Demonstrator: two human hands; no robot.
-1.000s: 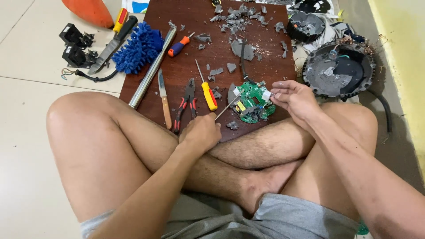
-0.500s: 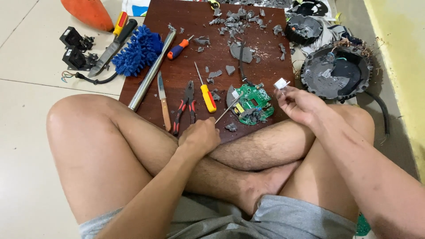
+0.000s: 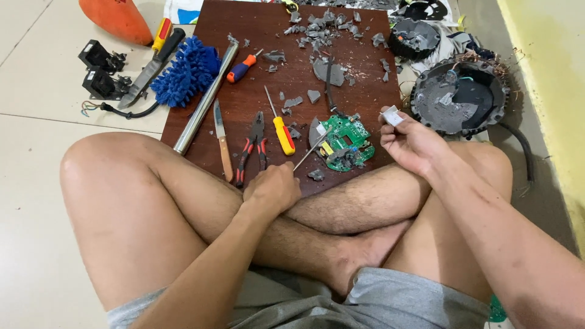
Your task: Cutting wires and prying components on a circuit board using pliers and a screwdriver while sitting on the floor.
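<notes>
1. The right hand (image 3: 409,141) now sits off the green circuit board (image 3: 344,143), lifted toward the right edge of the brown board (image 3: 256,24). A second ago it was resting on the circuit board itself.
2. Its fingers are pinched closed on a small white part (image 3: 392,116), held up between thumb and forefinger near the round black housing (image 3: 458,97). The part seems to have come away from the circuit board, so the stripping looks one piece further along.
3. The left hand (image 3: 272,186) has hardly moved. It rests on the crossed legs at the near edge of the brown board, fingers curled shut around a thin metal tool (image 3: 312,150) whose tip points at the circuit board.
4. The circuit board lies flat on the brown board, free of the right hand, with grey plastic shards (image 3: 323,27) scattered beyond it.
5. Nearby, untouched, lie a yellow-handled screwdriver (image 3: 281,131), red-handled pliers (image 3: 251,146), a knife (image 3: 223,143) and a metal tube (image 3: 204,100). A blue duster (image 3: 186,70) lies on the floor to the left.
</notes>
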